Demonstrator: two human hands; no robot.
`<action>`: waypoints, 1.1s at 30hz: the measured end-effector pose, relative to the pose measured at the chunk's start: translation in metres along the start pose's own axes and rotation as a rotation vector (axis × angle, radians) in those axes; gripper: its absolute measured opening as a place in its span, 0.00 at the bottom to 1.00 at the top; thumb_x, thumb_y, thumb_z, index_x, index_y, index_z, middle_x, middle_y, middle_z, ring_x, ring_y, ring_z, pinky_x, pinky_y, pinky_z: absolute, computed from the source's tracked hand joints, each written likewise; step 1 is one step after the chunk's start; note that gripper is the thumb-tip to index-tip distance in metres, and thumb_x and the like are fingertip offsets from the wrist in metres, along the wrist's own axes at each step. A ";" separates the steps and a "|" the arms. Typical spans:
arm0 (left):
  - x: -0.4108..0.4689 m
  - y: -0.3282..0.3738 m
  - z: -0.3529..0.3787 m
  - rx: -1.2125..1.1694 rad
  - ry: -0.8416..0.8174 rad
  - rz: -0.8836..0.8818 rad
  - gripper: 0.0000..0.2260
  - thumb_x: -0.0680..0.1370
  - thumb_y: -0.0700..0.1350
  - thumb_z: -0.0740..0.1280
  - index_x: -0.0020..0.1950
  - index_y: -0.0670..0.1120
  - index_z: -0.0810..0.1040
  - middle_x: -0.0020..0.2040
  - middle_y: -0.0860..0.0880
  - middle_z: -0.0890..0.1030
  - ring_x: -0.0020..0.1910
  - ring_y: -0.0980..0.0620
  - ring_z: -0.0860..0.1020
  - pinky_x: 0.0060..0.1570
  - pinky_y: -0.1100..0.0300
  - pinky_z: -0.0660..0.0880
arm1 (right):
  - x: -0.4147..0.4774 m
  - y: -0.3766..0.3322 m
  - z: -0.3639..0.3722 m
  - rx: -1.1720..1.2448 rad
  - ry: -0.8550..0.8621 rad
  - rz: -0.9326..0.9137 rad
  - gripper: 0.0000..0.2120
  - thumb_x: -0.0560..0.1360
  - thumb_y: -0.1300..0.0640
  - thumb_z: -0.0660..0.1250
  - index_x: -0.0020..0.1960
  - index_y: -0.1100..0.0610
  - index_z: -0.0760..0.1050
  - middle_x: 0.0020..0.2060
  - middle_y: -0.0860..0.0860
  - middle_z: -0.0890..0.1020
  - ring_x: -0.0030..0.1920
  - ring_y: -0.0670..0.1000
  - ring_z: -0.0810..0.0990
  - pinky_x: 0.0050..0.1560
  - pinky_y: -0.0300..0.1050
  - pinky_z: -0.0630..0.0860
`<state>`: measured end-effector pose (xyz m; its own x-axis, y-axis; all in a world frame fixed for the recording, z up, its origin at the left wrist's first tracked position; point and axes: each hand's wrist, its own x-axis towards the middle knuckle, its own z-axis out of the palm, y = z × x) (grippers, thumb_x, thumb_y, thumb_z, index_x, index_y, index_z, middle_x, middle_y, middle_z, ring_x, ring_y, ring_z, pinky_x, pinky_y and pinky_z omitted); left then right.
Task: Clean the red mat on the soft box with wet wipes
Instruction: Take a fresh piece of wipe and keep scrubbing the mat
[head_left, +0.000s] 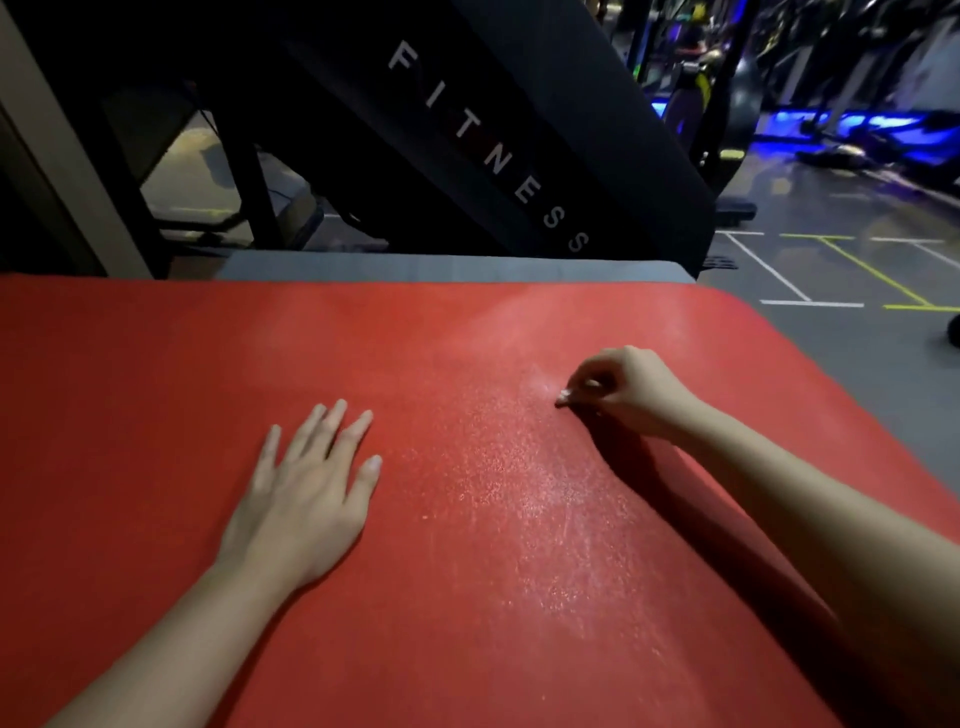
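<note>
**RED MAT: HAND POSITIONS, SURFACE CONDITION, "FITNESS" PANEL BEYOND**

**1. Left hand.** The left hand (306, 488) lies palm down on the red mat (156, 389). The fingers are straight and slightly spread, and the hand holds nothing. It sits nearer the person than the right hand, on that hand's left and well apart from it.

**2. Right hand.** The right hand (628, 392) reaches further across the mat. The fingers are curled, with the fingertips (563, 399) bunched together and touching the mat surface. Blur prevents telling whether they pinch anything. No wipe can be made out in the hand.

**3. Mat surface.** A band of whitish specks and fine streaks (545, 493) starts at the right fingertips and runs back toward the person, between the two forearms. A paler haze lies just beyond the right hand. The mat on the left hand's side is uniform red.

**4. Support.** Past the mat's far edge, a strip of the grey soft box (441, 267) shows.

**5. Background.** Behind the box, a black slanted panel (493, 156) carries the white lettering "FITNESS". To the right of the right hand and beyond it is grey floor (831, 275) marked with white and yellow lines. Further back stand blue-lit gym machines (857, 124), blurred.
</note>
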<state>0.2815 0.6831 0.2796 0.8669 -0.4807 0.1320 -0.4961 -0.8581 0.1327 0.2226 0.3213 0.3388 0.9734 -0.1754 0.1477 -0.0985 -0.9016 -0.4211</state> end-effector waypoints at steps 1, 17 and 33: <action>0.000 0.000 -0.001 0.003 -0.007 -0.002 0.36 0.76 0.66 0.34 0.83 0.58 0.54 0.84 0.56 0.52 0.82 0.57 0.47 0.81 0.47 0.44 | 0.015 0.002 0.002 0.011 0.040 0.008 0.09 0.68 0.45 0.77 0.42 0.50 0.84 0.37 0.46 0.84 0.38 0.46 0.80 0.37 0.38 0.70; 0.001 0.002 -0.006 -0.014 -0.014 -0.011 0.34 0.77 0.65 0.36 0.83 0.59 0.54 0.83 0.57 0.52 0.82 0.58 0.46 0.81 0.48 0.44 | 0.118 0.024 0.007 0.029 0.158 0.224 0.11 0.69 0.45 0.77 0.44 0.52 0.84 0.39 0.52 0.84 0.44 0.54 0.82 0.42 0.41 0.70; 0.001 0.005 -0.009 0.022 -0.049 -0.017 0.35 0.76 0.65 0.31 0.83 0.60 0.48 0.83 0.59 0.45 0.81 0.60 0.39 0.81 0.49 0.40 | 0.168 0.027 0.021 0.022 0.188 0.273 0.11 0.68 0.49 0.78 0.45 0.55 0.85 0.40 0.57 0.85 0.45 0.56 0.83 0.46 0.43 0.77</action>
<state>0.2794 0.6803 0.2896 0.8767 -0.4740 0.0815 -0.4806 -0.8697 0.1127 0.3880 0.2755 0.3335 0.8563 -0.4809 0.1886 -0.3440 -0.8032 -0.4864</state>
